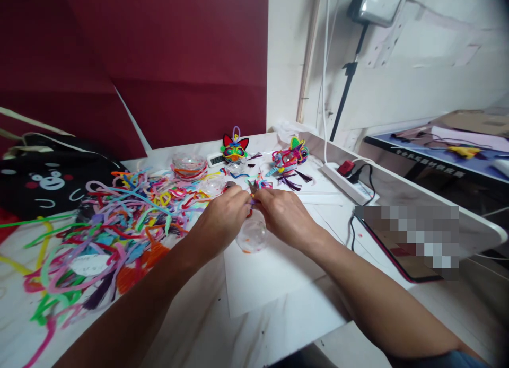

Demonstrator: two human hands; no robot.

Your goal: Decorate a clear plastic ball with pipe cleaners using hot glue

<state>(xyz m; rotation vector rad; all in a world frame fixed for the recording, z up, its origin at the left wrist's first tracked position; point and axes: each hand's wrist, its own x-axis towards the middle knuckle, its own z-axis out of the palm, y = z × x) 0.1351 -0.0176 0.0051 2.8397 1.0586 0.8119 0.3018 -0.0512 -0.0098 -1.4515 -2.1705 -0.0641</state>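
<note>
1. Meeting above the clear ball (252, 238), the left hand (230, 208) and right hand (279, 211) are drawn narrow, fingertips close together. Both seem to pinch a purple bit (253, 202), perhaps so that one steadies it for the other; its ends are hidden.
2. The ball sits on the paper (270, 286), near the middle of the surface (194, 325), right under the fingers. I cannot tell whether either hand touches it. Both forearms reach in from the near edge, which likely gives each hand equal access.
3. The stems (135, 203) lie heaped across the left side, probably so the colours can be picked out easily.
4. The red-eared figure (234, 148) and tasselled figure (290, 157) stand towards the far edge, presumably clear of the elbows.
5. The power strip (347, 183) runs along the raised right edge, likely to keep its cords aside; the tablet (392, 248) lies nearer, by that same edge.
6. The bag (43, 180) takes the far left corner, apparently out of the way.
</note>
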